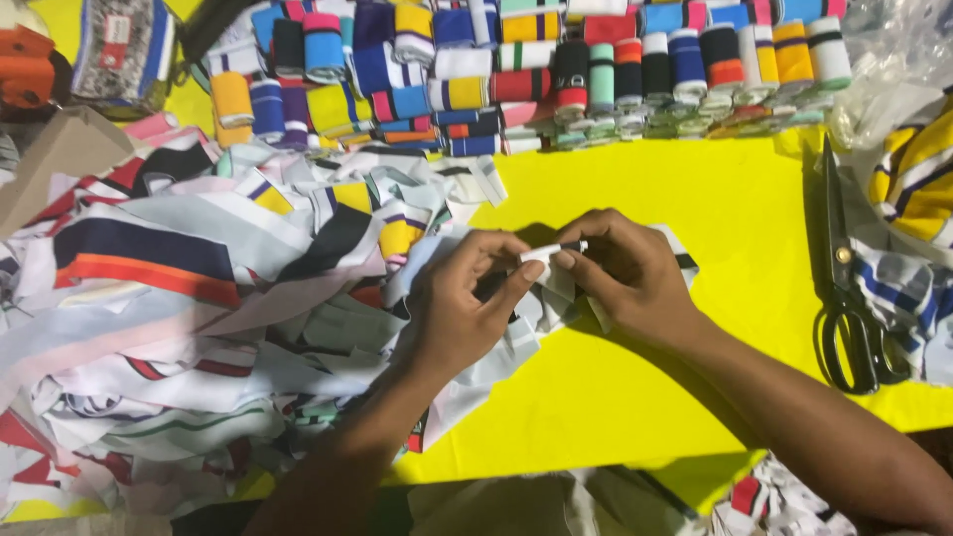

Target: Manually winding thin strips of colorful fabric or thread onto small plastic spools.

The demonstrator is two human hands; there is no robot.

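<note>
Yellow bench [695, 208], rolls far, scissors [849, 288] right. Left hand [462, 303] and right hand [625, 273] both pinch a white strip [541, 256] at centre, above the loose fabric pile [199, 318]. Risk: fingertip grip is shallow; strip may slip, unroll or snag in the pile.

table cover [695, 189]: loud plain yellow | strip [544, 256] pinched between fingers: white, black stripe | scrap heap [199, 298]: mostly white and pale grey, navy-orange-red bands | rolled bands [556, 69]: blue, yellow, black, red, mint, orange blocks | scissors [844, 288]: all black | fabric [918, 179] at right: yellow-white stripes, blue checks
</note>
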